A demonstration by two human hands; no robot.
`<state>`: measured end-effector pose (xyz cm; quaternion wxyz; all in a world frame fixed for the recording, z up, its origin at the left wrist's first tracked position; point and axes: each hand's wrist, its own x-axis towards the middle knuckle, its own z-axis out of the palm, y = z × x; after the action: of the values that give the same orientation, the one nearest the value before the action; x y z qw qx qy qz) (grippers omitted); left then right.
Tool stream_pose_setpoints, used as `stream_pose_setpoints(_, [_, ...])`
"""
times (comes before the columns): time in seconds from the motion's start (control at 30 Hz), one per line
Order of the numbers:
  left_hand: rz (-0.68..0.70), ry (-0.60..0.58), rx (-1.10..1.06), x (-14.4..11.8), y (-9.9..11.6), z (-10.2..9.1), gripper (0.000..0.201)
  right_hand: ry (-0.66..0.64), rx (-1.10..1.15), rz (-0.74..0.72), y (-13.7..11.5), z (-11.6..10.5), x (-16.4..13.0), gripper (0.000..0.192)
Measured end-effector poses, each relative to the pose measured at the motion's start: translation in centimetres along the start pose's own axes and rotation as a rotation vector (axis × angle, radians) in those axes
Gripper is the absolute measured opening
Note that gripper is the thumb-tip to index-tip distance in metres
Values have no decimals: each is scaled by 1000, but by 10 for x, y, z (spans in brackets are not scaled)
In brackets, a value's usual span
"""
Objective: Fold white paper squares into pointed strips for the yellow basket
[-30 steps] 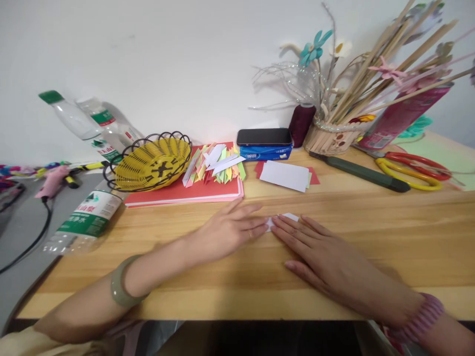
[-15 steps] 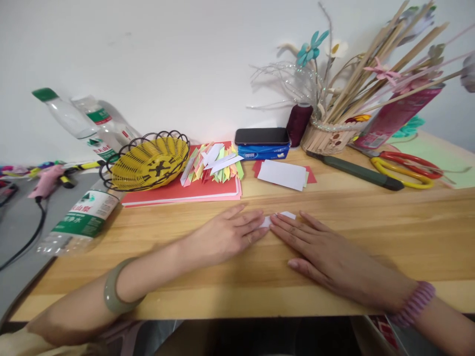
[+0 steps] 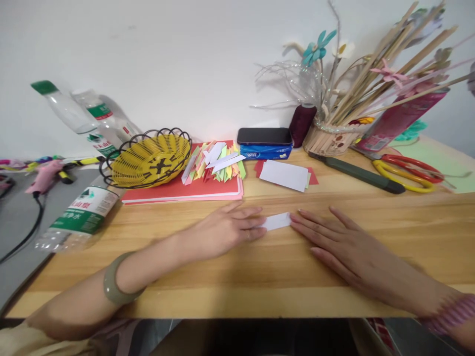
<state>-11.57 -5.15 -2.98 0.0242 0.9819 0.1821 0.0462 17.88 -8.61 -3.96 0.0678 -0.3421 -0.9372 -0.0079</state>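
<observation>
Wooden desk [image 3: 334,277] is covered by both flat hands. Between the spread fingertips of left hand [image 3: 222,230] and right hand [image 3: 334,242], a paper strip [image 3: 275,221] is touched at each end.

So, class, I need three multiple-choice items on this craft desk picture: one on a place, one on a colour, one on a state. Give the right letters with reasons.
1. Where does the phone lie?
A. on the blue tissue pack
B. inside the yellow basket
C. under the scissors

2. What colour is the slip of paper between the hands?
A. red
B. white
C. green

3. How does the left hand meet the slip?
A. it lifts the slip off the table
B. it crumples the slip in a fist
C. it lies flat with fingers on the slip's left end

Answers:
1 A: the dark phone rests directly on top of the blue pack.
2 B: the slip is plain white against the wood.
3 C: the fingers are stretched out and cover the slip's left end, while the right hand lies flat just beside its right end.
</observation>
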Motion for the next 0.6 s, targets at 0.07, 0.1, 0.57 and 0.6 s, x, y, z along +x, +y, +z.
stream_pose_setpoints(0.07, [9, 39, 12, 1, 0, 2, 34, 40, -31, -5, 0, -2, 3, 45])
stream_pose_setpoints(0.1, [18, 72, 26, 2, 0, 4, 33, 75, -49, -6, -1, -3, 6, 41])
stream_pose_setpoints(0.57, [-65, 387, 173, 20, 19, 13, 26, 95, -10, -167, -18, -9, 43, 27])
stream_pose_setpoints(0.6, [-95, 379, 167, 22, 20, 13, 27, 82, 13, -141, -18, -9, 43, 25])
